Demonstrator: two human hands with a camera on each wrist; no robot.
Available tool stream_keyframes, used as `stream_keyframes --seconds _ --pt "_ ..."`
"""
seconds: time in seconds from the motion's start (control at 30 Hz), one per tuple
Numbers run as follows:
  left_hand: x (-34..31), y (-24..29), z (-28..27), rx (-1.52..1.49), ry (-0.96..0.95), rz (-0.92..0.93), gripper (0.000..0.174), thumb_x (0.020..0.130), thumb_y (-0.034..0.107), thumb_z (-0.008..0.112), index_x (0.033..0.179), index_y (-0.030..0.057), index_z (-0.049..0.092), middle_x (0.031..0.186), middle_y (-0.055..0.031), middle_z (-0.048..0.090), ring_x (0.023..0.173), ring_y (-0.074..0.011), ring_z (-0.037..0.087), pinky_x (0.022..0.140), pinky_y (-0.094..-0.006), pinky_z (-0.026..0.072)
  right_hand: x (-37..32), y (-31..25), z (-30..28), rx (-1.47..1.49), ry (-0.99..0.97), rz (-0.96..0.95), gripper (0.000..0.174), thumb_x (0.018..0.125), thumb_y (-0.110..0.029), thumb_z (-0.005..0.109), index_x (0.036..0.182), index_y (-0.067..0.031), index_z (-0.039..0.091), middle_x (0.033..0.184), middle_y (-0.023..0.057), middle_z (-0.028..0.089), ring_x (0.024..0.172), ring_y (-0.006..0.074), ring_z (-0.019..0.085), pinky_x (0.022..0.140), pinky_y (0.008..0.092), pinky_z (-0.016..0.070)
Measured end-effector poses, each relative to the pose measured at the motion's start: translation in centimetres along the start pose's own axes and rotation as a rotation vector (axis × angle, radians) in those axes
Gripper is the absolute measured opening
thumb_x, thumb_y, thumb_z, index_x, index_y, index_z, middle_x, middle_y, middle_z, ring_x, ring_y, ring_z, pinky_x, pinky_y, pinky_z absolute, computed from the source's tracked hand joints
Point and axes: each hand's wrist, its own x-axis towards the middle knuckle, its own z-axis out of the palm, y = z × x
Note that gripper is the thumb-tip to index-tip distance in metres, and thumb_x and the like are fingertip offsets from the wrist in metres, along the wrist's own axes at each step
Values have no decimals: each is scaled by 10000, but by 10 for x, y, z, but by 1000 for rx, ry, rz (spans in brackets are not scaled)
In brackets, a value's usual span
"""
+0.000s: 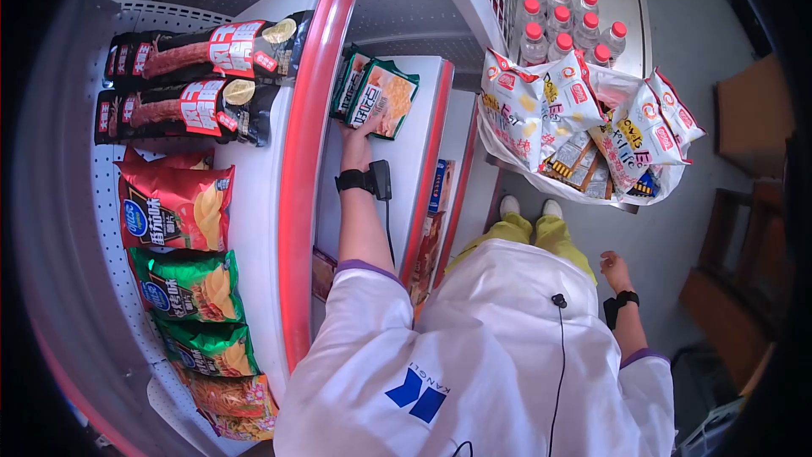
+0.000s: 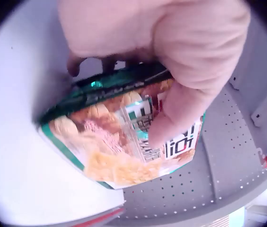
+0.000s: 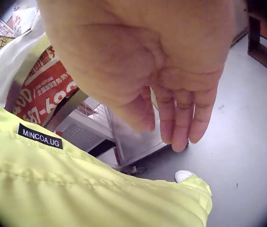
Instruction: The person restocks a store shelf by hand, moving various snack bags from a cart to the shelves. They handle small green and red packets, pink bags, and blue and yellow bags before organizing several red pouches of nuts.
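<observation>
My left hand (image 1: pixel 357 142) grips a green-edged biscuit packet (image 1: pixel 391 106) over the white shelf, thumb across its printed front and fingers behind it. Up close in the left wrist view, the packet shows pictures of nuts and a golden biscuit, with the thumb (image 2: pixel 180 113) over part of the lettering. Another green packet (image 1: pixel 348 85) is partly hidden behind it. Beside the body hangs my right hand (image 1: pixel 615 271), holding nothing. Its fingers (image 3: pixel 183 118) dangle loosely in the right wrist view, above the grey floor and near the yellow trousers (image 3: pixel 91 184).
To the left, a shelf with a red front strip (image 1: pixel 317 152) bears black sausage packs (image 1: pixel 182 110) and several chip bags (image 1: pixel 182 211). A metal cart (image 1: pixel 630 0) holds red-capped bottles (image 1: pixel 561 21) and a white bag (image 1: pixel 516 156) of snacks. Boxes (image 1: pixel 438 195) stand on a lower shelf.
</observation>
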Motion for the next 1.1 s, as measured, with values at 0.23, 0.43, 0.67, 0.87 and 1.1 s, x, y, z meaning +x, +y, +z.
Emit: stream_keyframes --seconds 0.23,0.43,0.67,0.87,1.1 --pt "-10 -3 21 25 187 83 515 693 -58 676 1147 46 458 1068 -57 578 986 -171 559 903 -301 423 -5 23 -5 -98 -13 69 217 781 -34 505 984 -2 574 684 74 589 598 170 594 572 290 463" --pt "3 -9 9 -23 171 27 749 650 -79 691 1264 83 294 1160 -73 507 1053 -187 514 938 -334 402 -6 12 -12 -87 -12 72 220 789 -51 507 992 -5 577 684 76 593 598 170 600 579 296 469" --pt "1 -9 8 -101 164 45 608 682 -51 676 1210 57 396 1133 -69 537 1053 -194 519 938 -341 394 0 -3 -11 -87 3 27 224 786 -57 519 997 -8 577 700 76 589 602 171 600 588 293 470" --pt "0 -5 9 -131 122 16 453 704 -44 660 1126 35 512 1077 -69 587 1002 -189 561 909 -328 420 9 1 -10 -57 -31 34 223 789 -59 530 1002 -10 572 708 75 589 613 164 598 596 290 471" --pt "-10 3 27 16 89 20 642 657 -67 698 1199 60 377 1112 -68 542 1020 -171 543 914 -303 420 5 -10 -17 -116 -40 38 229 788 -67 532 1008 -19 576 712 78 597 624 171 594 611 293 469"
